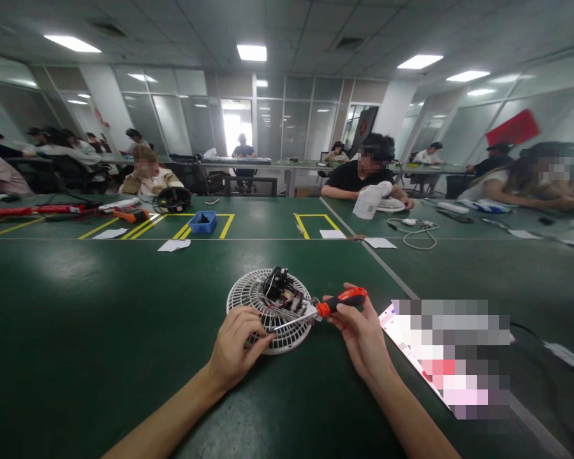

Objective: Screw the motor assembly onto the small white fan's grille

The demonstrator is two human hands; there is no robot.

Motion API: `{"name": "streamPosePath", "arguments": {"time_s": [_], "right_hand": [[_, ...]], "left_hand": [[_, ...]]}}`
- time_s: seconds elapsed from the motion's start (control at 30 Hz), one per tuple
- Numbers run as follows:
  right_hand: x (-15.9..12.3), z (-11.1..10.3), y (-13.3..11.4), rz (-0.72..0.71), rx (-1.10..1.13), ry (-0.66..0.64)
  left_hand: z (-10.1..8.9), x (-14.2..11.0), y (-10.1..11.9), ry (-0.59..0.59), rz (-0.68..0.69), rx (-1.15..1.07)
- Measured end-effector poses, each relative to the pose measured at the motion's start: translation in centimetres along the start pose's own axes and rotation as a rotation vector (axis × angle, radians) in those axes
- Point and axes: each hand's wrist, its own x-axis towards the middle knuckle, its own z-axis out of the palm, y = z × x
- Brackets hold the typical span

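A screwdriver (342,301) with a red and black handle is in my right hand (358,335), whose fingers wrap the handle. Its metal shaft slants down to the left across a round white fan grille (242,293) lying on the table. At the shaft's tip, the thumb and fingers of my left hand (236,341) are pinched together over the grille's near left edge. Whether they hold the tip itself or a small part there is hidden. On the grille sits a black motor assembly (278,280) with exposed wires and metal parts.
The green table (124,357) carries a blue bin (203,222), paper slips (175,245) and yellow tape marks. To my right lies a bright, partly pixelated flat item (402,338). Across the table, a person (349,175) works beside a white appliance (369,203) and a cable (423,245).
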Motion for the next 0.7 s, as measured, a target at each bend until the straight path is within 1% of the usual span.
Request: {"name": "streamPosePath", "arguments": {"time_s": [0.23,0.37,0.53,0.7], "right_hand": [[-0.07,-0.11,-0.22,-0.002,0.003,-0.034],[-0.06,-0.14,-0.19,0.002,0.007,-0.042],[-0.12,0.12,0.06,0.024,0.023,-0.003],[0.22,0.1,0.19,0.029,0.102,0.052]], "left_hand": [[-0.12,0.25,0.17,-0.008,-0.008,-0.024],[-0.18,0.4,0.29,0.007,-0.002,-0.035],[-0.15,0.31,0.25,-0.005,0.014,-0.028],[-0.1,0.32,0.25,0.003,0.031,-0.011]]}}
